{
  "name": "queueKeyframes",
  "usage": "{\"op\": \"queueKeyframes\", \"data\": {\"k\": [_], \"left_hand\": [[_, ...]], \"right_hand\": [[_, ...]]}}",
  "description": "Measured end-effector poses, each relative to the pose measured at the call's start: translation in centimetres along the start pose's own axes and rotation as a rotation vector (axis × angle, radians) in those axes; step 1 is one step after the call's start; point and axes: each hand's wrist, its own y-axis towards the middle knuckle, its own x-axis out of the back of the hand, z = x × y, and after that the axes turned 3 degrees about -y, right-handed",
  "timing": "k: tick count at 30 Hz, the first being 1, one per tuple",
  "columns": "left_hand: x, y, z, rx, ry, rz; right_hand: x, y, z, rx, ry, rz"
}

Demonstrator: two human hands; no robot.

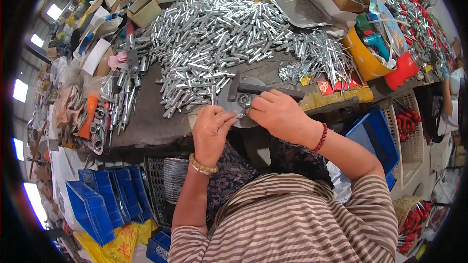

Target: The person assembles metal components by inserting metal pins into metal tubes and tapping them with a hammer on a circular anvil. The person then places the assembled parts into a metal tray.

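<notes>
My left hand (211,129) and my right hand (282,118) meet over a round grey metal disc (225,98) at the bench's front edge. Their fingertips close together on a small silver metal piece (241,115), mostly covered by the fingers. Just beyond them a hammer (253,88) lies across the disc, its head to the left and its dark handle running right behind my right hand. A small ring-shaped metal part (244,100) sits on the disc beside my right fingertips. A large heap of silver metal tubes (214,34) spreads across the bench beyond.
Thin metal pins (324,56) are piled to the right, near a yellow container (363,56) and a red bottle (403,69). A metal tray (298,7) lies at the back. Sockets and an orange-handled tool (88,117) crowd the left. Blue bins (95,204) stand below.
</notes>
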Motion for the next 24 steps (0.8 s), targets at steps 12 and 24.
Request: {"op": "queueKeyframes", "data": {"k": [12,24], "left_hand": [[-0.1,-0.7,0.0,0.038,-0.001,-0.023],[-0.6,0.0,-0.5,-0.013,0.01,-0.017]], "right_hand": [[0.8,-1.3,-3.0,-0.368,-0.07,-0.207],[1.1,-2.8,-10.5,-0.222,-0.136,0.066]]}}
